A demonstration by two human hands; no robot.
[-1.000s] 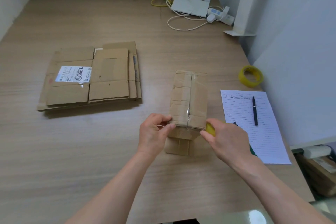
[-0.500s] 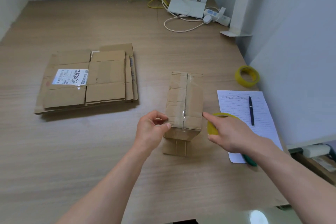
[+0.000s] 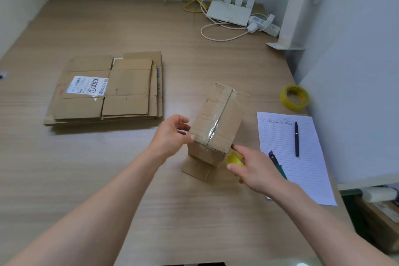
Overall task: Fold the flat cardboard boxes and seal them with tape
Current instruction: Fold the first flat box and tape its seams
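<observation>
One box (image 3: pixel 217 124) is folded up and stands on the table (image 3: pixel 151 201) between the two hands, tilted a bit; clear tape runs along its top seam and over the near edge. Flaps at its bottom near side stick out flat on the table, so the lower end looks unsealed — judgement only, underside hidden. Stack of flat cardboard boxes (image 3: pixel 108 90) lies well apart to the left, untouched, one with a white shipping label on top. So roughly: first box part-taped, rest of stack left to fold and seal. Left hand (image 3: pixel 172 136) touches the box's near left top corner, thumb tip against the edge, other fingers loosely curled behind; looks like steadying or pressing tape down, not a full grasp. Right hand (image 3: pixel 252 168) is just beside the box's near right lower corner, fingers closed around a yellow tape roll (image 3: pixel 235 158), index finger stretched toward the box; most of the roll is hidden by the hand. Cannot tell if a tape strand links roll and box. Second yellow tape roll (image 3: pixel 294 97) sits near the right wall, apart from everything. Lined paper sheet (image 3: pixel 295 155) to the right carries a pen (image 3: pixel 296 138) and a green-handled cutter (image 3: pixel 277 164), partly behind the right hand.
</observation>
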